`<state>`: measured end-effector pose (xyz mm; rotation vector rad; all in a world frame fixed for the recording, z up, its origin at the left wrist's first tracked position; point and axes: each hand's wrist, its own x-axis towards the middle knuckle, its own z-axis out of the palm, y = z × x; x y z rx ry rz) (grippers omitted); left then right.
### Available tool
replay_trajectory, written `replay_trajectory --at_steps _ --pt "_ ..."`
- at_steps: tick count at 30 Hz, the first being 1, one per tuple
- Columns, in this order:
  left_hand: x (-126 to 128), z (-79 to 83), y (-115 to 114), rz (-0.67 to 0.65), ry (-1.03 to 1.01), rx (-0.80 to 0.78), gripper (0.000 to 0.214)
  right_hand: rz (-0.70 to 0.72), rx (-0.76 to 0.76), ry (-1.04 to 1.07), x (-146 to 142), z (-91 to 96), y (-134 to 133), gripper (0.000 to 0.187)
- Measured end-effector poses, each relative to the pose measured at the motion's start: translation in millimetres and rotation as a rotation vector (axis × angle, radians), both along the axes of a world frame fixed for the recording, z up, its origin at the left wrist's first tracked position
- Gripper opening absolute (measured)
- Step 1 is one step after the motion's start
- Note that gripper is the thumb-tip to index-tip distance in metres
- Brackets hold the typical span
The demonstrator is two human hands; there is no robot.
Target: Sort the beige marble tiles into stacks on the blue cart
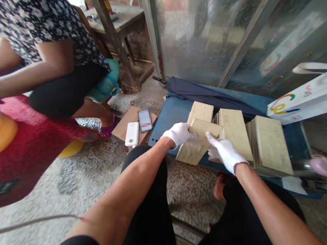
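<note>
Namely, sheets and stacks on a blue surface point(162, 114), with two gloved hands at its near edge.

Item: upper sheet point(201, 126), pale tan, rectangular, tilted, lying across a lower sheet point(193, 154) that juts past the near edge of the surface, left of middle; the overhang presumably lets fingers reach beneath.

Item: left hand point(179, 133), white-gloved. Grip closed on the left side of the overlapping sheets, thumb above; likely a steadying hold, leaving most of the upper face clear.

Item: right hand point(225, 150), white-gloved. Index finger laid on the upper sheet near its lower right side, perhaps to keep it flat or guide it; the other fingers bend lower down, and whether this grip grasps anything cannot be told.

Item: small stack point(201, 109), directly behind the upper sheet, toward the far edge.

Item: middle stack point(235, 130) and right stack point(272, 141), side by side toward the right end, leaning layers showing on their left sides; probably ranged so for easy reach.

Item: folded umbrella point(204, 90), dark, along the far edge, seemingly put there to spare the near side.

Item: paper bag point(322, 90), white, by the far right corner.
</note>
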<state>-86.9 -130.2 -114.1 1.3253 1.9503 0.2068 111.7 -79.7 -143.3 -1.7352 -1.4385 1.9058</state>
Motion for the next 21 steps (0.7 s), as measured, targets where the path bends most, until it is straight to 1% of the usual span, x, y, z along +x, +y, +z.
replay_trajectory --at_steps 3,6,11,15,17,19,21 --pt "-5 4.7 -12 -0.075 -0.089 0.009 0.030 0.113 0.090 -0.088 1 8.5 -2 0.043" --pt "-9 5.0 -20 -0.109 -0.132 0.008 0.028 0.164 0.176 -0.103 2 12.7 -1 0.040" --pt "-14 -0.2 -24 -0.145 -0.161 0.023 0.026 0.151 0.097 0.070 6 9.5 2 0.043" --pt "-14 -1.1 -25 -0.149 -0.217 -0.016 0.023 0.180 0.103 0.075 12 10.8 4 0.045" --pt "-13 0.2 -25 -0.152 -0.260 -0.054 0.025 0.189 0.069 0.091 17 13.1 5 0.045" --pt "-11 1.6 -25 -0.169 -0.286 -0.109 0.028 0.261 0.019 0.096 20 13.2 6 0.042" --pt "-10 1.9 -24 -0.227 -0.257 -0.184 0.030 0.393 0.022 0.054 20 8.5 5 0.040"
